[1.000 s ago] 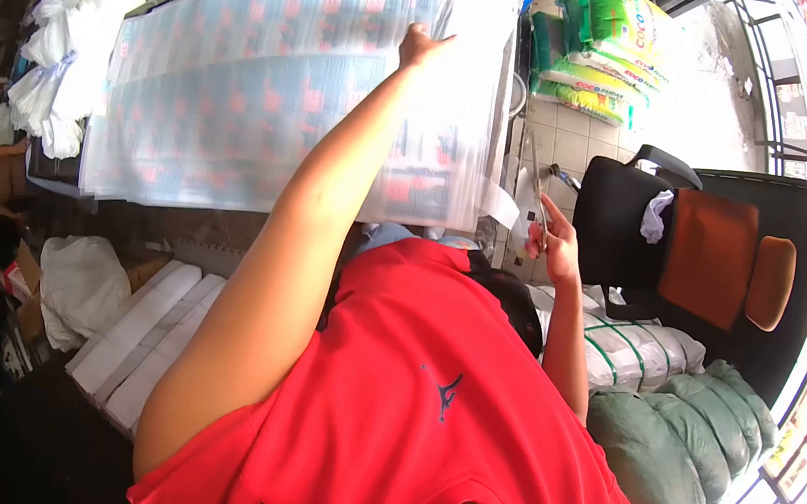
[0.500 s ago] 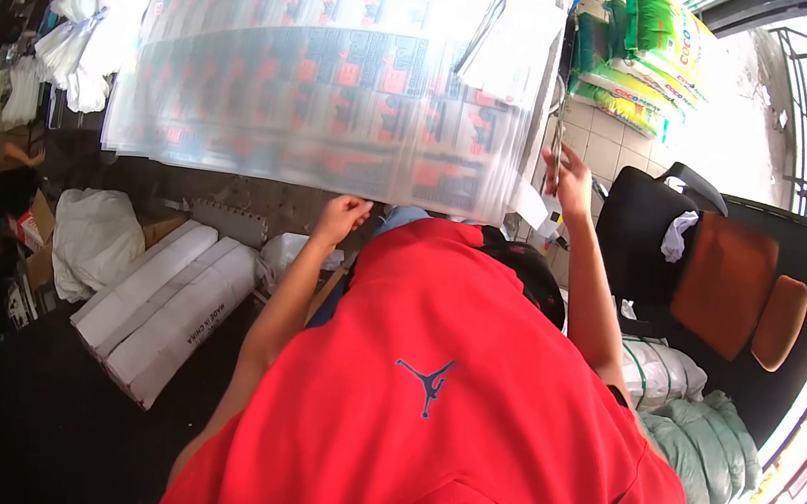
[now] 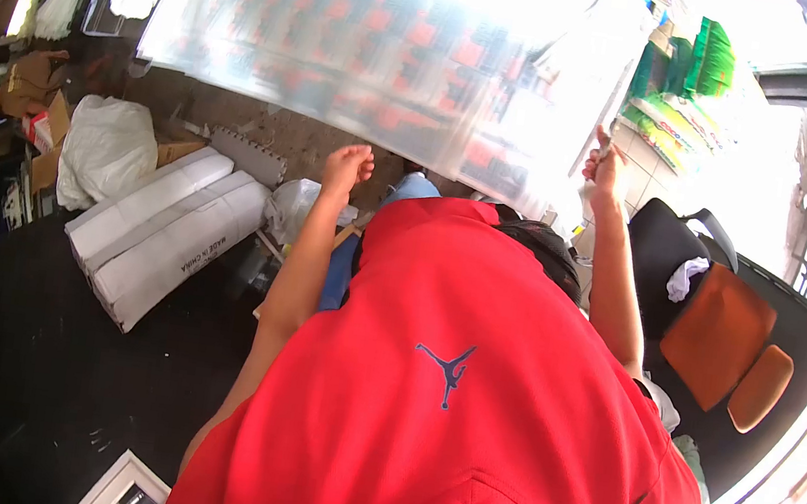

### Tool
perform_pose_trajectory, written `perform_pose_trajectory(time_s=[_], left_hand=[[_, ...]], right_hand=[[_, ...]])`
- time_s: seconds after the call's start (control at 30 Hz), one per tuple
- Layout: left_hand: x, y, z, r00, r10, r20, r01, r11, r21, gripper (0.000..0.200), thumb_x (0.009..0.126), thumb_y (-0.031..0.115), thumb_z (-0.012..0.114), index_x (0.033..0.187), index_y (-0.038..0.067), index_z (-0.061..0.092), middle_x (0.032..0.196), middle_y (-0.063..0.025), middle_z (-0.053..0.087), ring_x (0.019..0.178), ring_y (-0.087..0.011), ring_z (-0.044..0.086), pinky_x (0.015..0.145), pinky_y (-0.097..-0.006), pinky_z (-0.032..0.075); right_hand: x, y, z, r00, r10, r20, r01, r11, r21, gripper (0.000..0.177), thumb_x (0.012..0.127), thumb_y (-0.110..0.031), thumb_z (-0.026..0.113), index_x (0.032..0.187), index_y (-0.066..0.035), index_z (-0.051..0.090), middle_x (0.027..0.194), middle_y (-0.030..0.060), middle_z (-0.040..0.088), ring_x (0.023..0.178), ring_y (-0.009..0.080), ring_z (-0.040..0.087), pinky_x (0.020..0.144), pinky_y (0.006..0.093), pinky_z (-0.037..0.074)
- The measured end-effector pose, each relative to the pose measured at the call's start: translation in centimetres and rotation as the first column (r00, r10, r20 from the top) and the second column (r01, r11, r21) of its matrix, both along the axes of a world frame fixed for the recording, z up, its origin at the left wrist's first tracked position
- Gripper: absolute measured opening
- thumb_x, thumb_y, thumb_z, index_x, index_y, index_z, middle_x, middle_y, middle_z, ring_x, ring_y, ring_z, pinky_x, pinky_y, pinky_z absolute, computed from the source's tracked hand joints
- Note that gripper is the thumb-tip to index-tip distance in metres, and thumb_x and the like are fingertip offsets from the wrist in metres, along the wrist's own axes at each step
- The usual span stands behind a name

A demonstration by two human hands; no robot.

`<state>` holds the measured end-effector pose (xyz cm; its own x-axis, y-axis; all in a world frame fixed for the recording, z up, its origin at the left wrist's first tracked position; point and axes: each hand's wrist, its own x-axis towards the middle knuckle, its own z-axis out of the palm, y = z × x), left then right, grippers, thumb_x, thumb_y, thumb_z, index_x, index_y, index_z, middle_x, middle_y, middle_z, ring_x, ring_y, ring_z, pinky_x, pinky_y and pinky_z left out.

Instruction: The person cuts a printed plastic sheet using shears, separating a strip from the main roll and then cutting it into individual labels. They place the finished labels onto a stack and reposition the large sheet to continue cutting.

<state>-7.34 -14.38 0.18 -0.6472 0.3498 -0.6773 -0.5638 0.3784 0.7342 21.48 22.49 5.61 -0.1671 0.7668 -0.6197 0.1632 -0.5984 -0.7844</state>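
A wide stack of translucent plastic sheets (image 3: 347, 54) with red and dark printing spreads across the work surface in front of me. My left hand (image 3: 348, 167) is closed in a loose fist just off the near edge of the stack, with nothing visible in it. Beyond the stack's right-hand corner, my right hand (image 3: 607, 168) is wrapped round a pair of scissors (image 3: 609, 140). Only a slim metal part of them shows, and it is blurred.
Green and white sacks (image 3: 675, 129) are piled at the back right. A black chair (image 3: 661, 243) with a brown cushion (image 3: 719, 336) stands at my right. Long white cartons (image 3: 168, 238) and a white plastic bag (image 3: 106, 150) lie at left. A white frame (image 3: 125, 488) shows below.
My view has shifted. My left hand has drawn away from the sheets' near edge, and its fingers are more curled. My right hand has moved outward and still holds the scissors.
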Motion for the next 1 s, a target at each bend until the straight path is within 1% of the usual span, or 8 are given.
perform_pose_trajectory(time_s=[0.1, 0.23, 0.4, 0.5, 0.6, 0.73, 0.9, 1.0], left_hand=[[-2.5, 0.8, 0.1, 0.968, 0.174, -0.182, -0.185, 0.982, -0.043, 0.014, 0.089, 0.016, 0.069, 0.095, 0.005, 0.063, 0.079, -0.0032, 0.064, 0.068, -0.0120, 0.062, 0.058, -0.0257, 0.053], [-7.1, 0.0, -1.4, 0.932, 0.197, -0.304, -0.229, 0.971, -0.072, 0.017, 0.088, 0.015, 0.070, 0.097, 0.003, 0.061, 0.080, -0.0055, 0.063, 0.067, -0.0145, 0.062, 0.059, -0.0276, 0.054], [-12.5, -1.7, -2.6, 0.968, 0.157, 0.196, -0.173, 0.983, 0.067, 0.023, 0.088, 0.017, 0.070, 0.097, 0.001, 0.055, 0.093, -0.0129, 0.064, 0.080, -0.0224, 0.066, 0.067, -0.0332, 0.058], [-13.7, -2.4, -2.1, 0.927, 0.137, 0.349, -0.165, 0.985, 0.050, 0.019, 0.091, 0.016, 0.066, 0.095, 0.001, 0.055, 0.094, -0.0161, 0.065, 0.086, -0.0260, 0.067, 0.074, -0.0360, 0.059], [-14.8, -2.6, -1.8, 0.882, 0.101, 0.460, -0.204, 0.962, 0.181, 0.019, 0.092, 0.017, 0.064, 0.096, 0.001, 0.055, 0.096, -0.0174, 0.065, 0.088, -0.0276, 0.067, 0.080, -0.0380, 0.058], [-15.6, -2.3, -1.2, 0.861, 0.056, 0.505, -0.202, 0.950, 0.238, 0.023, 0.093, 0.020, 0.063, 0.100, -0.001, 0.057, 0.097, -0.0174, 0.065, 0.091, -0.0274, 0.066, 0.083, -0.0401, 0.057], [-16.9, -0.6, -2.1, 0.826, -0.009, 0.564, -0.125, 0.972, 0.199, 0.026, 0.095, 0.024, 0.061, 0.107, 0.001, 0.059, 0.097, -0.0146, 0.067, 0.090, -0.0257, 0.065, 0.082, -0.0398, 0.057], [-17.5, 1.0, -0.1, 0.843, -0.111, 0.526, -0.157, 0.884, 0.439, 0.021, 0.096, 0.019, 0.059, 0.108, 0.001, 0.059, 0.098, -0.0140, 0.067, 0.088, -0.0239, 0.065, 0.081, -0.0339, 0.056]], right_hand=[[1.2, 0.1, -1.2, 0.996, 0.027, -0.085, -0.023, 0.999, 0.048, 0.030, 0.096, -0.024, 0.059, 0.117, -0.004, 0.067, 0.064, -0.0023, 0.049, 0.048, 0.0068, 0.043, 0.044, 0.0240, 0.039], [1.2, -2.6, 0.9, 0.984, 0.102, -0.144, -0.081, 0.986, 0.148, 0.034, 0.096, -0.023, 0.057, 0.122, -0.002, 0.063, 0.064, -0.0021, 0.050, 0.047, 0.0072, 0.044, 0.045, 0.0233, 0.038], [-1.0, -8.9, 1.9, 0.986, 0.113, -0.125, -0.093, 0.983, 0.161, 0.040, 0.094, -0.020, 0.055, 0.127, 0.003, 0.057, 0.067, 0.0001, 0.054, 0.047, 0.0080, 0.046, 0.045, 0.0231, 0.039], [-2.1, -13.0, 0.3, 0.971, 0.087, -0.221, -0.057, 0.989, 0.139, 0.060, 0.092, -0.019, 0.057, 0.142, 0.010, 0.036, 0.077, 0.0056, 0.061, 0.048, 0.0094, 0.048, 0.042, 0.0242, 0.041], [-4.8, -17.3, 1.3, 0.989, 0.065, -0.132, -0.052, 0.993, 0.103, 0.070, 0.091, -0.021, 0.064, 0.145, 0.010, 0.031, 0.077, 0.0073, 0.061, 0.048, 0.0096, 0.048, 0.042, 0.0240, 0.040], [-7.8, -22.4, 3.3, 0.990, 0.105, -0.093, -0.093, 0.988, 0.122, 0.079, 0.087, -0.029, 0.073, 0.144, 0.009, 0.034, 0.064, -0.0009, 0.052, 0.048, 0.0073, 0.046, 0.043, 0.0234, 0.037], [-9.4, -27.6, 4.3, 0.998, 0.017, -0.067, -0.007, 0.989, 0.148, 0.067, 0.088, -0.028, 0.072, 0.138, 0.007, 0.043, 0.062, -0.0018, 0.051, 0.047, 0.0067, 0.046, 0.043, 0.0226, 0.038], [-8.9, -29.5, 4.6, 0.997, 0.049, -0.059, -0.040, 0.987, 0.155, 0.058, 0.090, -0.030, 0.070, 0.133, 0.004, 0.050, 0.062, -0.0025, 0.050, 0.048, 0.0066, 0.047, 0.044, 0.0223, 0.039]])
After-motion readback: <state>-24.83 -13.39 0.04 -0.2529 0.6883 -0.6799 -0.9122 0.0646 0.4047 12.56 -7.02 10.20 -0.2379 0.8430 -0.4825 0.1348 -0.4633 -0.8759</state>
